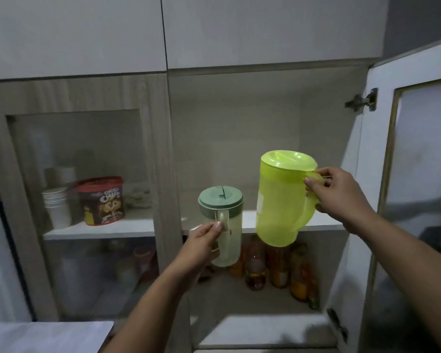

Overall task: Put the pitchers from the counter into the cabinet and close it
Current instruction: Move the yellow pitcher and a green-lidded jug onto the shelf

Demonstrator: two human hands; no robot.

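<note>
My left hand grips the handle of a small clear pitcher with a grey-green lid, held in front of the cabinet's middle shelf edge. My right hand holds a larger lime-green pitcher by its handle, slightly tilted, level with the same white shelf. Both pitchers hang in the air before the open right compartment. The cabinet door with its glass pane stands swung open at the right.
Several bottles stand on the lower shelf under the pitchers. Behind the shut left glass door are a Choco Chips tub and stacked white cups. A pale counter corner lies at the bottom left.
</note>
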